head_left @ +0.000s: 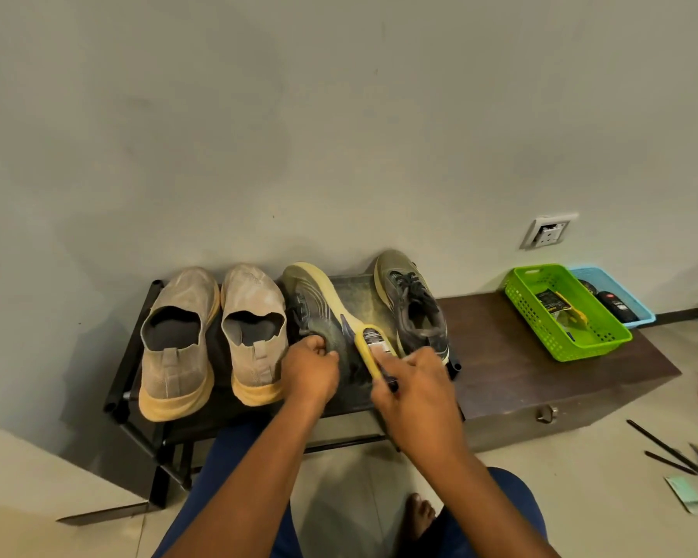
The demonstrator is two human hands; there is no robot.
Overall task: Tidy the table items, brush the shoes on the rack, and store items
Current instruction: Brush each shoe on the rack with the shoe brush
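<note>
The green basket (567,312) on the low cabinet (540,380) holds a packet and a yellow item; the blue basket (613,294) just behind it holds dark objects. On the black rack (138,356), the left hand (309,370) grips the tilted dark shoe (319,312) at its heel. The right hand (414,386) is curled round the yellow brush (373,348), which lies against that shoe's right side. The beige shoes (214,336) stand left.
</note>
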